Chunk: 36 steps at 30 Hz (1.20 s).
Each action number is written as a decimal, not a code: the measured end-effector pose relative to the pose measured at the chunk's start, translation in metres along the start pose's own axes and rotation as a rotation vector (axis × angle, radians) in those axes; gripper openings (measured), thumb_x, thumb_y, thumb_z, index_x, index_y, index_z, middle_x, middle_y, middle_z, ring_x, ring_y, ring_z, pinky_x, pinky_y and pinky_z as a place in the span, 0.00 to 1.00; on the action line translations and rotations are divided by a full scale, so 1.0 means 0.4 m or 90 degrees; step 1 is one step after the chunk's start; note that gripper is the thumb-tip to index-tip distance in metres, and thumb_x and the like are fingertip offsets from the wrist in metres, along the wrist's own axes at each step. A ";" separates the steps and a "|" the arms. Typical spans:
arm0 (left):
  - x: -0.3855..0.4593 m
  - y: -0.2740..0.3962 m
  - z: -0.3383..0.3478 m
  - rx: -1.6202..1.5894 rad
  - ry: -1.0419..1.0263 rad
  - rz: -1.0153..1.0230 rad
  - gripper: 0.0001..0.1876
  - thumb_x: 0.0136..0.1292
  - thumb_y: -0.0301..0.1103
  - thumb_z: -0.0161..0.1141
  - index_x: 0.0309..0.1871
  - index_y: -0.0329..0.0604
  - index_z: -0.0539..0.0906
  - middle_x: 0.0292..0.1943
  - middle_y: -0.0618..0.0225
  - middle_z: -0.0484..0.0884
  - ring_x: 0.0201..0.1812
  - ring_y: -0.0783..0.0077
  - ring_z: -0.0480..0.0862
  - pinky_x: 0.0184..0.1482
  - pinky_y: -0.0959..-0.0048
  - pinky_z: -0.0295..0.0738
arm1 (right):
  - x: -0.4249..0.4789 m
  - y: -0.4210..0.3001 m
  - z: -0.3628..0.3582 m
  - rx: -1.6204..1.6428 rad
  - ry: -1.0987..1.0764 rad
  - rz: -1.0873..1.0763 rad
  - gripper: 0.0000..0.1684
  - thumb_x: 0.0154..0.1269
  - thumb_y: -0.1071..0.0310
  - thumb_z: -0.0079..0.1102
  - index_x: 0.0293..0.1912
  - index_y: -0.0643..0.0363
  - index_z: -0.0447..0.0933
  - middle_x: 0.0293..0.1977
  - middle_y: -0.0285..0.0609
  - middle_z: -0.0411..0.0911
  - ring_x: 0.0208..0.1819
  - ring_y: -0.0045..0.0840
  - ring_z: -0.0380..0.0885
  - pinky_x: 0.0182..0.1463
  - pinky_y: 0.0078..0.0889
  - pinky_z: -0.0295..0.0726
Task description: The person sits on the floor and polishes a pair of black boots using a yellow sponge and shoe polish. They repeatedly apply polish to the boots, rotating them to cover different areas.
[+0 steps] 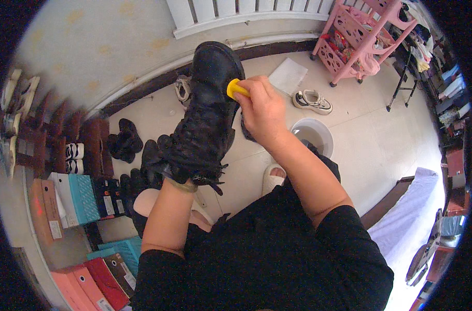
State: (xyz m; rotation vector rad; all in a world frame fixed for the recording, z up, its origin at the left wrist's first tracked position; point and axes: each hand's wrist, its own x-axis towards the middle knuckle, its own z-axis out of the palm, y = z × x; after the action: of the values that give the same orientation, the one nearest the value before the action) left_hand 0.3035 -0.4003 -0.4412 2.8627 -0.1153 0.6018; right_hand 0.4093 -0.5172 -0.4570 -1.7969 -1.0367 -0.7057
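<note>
A black lace-up boot (210, 105) is held up in front of me, toe pointing away, its loose laces hanging at the ankle opening. My left forearm runs into the opening of the boot, and the left hand itself is hidden inside. My right hand (262, 105) pinches a small yellow applicator or sponge (237, 89) between thumb and fingers. The yellow piece touches the side of the boot near the toe. Below and right of my right hand, a white bucket (329, 136) holding liquid and something dark stands on the floor, partly behind my forearm.
Black boots (125, 140) stand on the floor at left beside a shoe rack (100, 147) and stacked shoeboxes (84, 198). A light sneaker (312, 102) and a white sheet (288, 76) lie ahead, near a pink wheeled rack (347, 58). A cloth-covered bench (411, 210) is at right.
</note>
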 end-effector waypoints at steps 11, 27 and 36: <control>-0.044 -0.051 0.085 -0.106 0.036 0.069 0.24 0.61 0.33 0.55 0.62 0.46 0.71 0.59 0.53 0.73 0.55 0.54 0.77 0.54 0.61 0.72 | 0.047 -0.009 -0.047 -0.018 0.088 -0.020 0.11 0.53 0.77 0.64 0.38 0.63 0.75 0.31 0.47 0.75 0.26 0.36 0.77 0.28 0.29 0.75; -0.058 -0.009 0.046 -0.129 -0.054 0.016 0.29 0.59 0.31 0.55 0.66 0.43 0.66 0.63 0.51 0.67 0.61 0.52 0.71 0.63 0.64 0.66 | 0.049 0.020 -0.076 -0.009 -0.002 0.117 0.07 0.58 0.73 0.61 0.38 0.64 0.75 0.27 0.46 0.73 0.27 0.32 0.75 0.31 0.28 0.74; -0.015 -0.003 0.002 -0.124 0.037 0.013 0.31 0.56 0.32 0.58 0.66 0.42 0.66 0.62 0.50 0.68 0.61 0.51 0.70 0.63 0.63 0.65 | -0.009 -0.014 -0.009 0.011 -0.021 0.044 0.10 0.56 0.74 0.62 0.39 0.62 0.74 0.31 0.48 0.73 0.29 0.38 0.76 0.31 0.32 0.76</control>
State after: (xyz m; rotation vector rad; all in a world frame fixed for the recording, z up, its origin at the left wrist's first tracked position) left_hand 0.2984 -0.3992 -0.4444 2.6576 -0.1827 0.6397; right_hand 0.4027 -0.5206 -0.4559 -1.8252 -0.9947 -0.6259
